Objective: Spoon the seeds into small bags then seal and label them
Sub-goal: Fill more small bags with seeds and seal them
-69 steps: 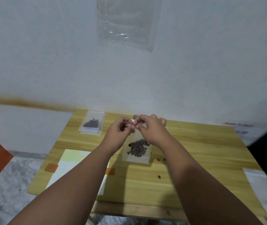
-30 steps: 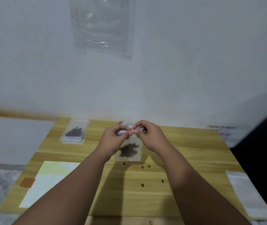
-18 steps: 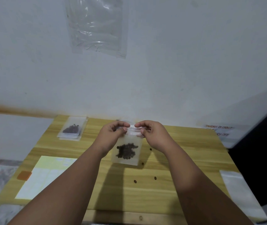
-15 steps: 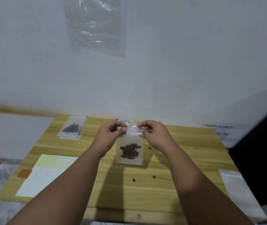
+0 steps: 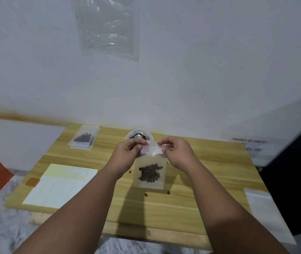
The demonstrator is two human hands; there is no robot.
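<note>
A small clear bag (image 5: pixel 150 173) with dark seeds in its lower half hangs upright above the wooden table (image 5: pixel 210 165). My left hand (image 5: pixel 126 153) pinches the bag's top strip at its left end. My right hand (image 5: pixel 178 151) pinches the same strip at its right end. Behind my hands stands a clear container (image 5: pixel 139 135), mostly hidden. A filled seed bag (image 5: pixel 83 137) lies flat at the table's back left. A sheet of labels (image 5: pixel 58 186) lies at the front left.
A few loose seeds (image 5: pixel 168 193) lie on the table under the hanging bag. A stack of clear bags (image 5: pixel 263 204) rests at the table's right edge. A white wall rises directly behind the table, with a plastic sleeve (image 5: pixel 109 28) stuck on it.
My hands have moved apart along the bag's top strip, from pinching together at the middle to pinching its two ends. The bag now hangs a little higher and straighter.
</note>
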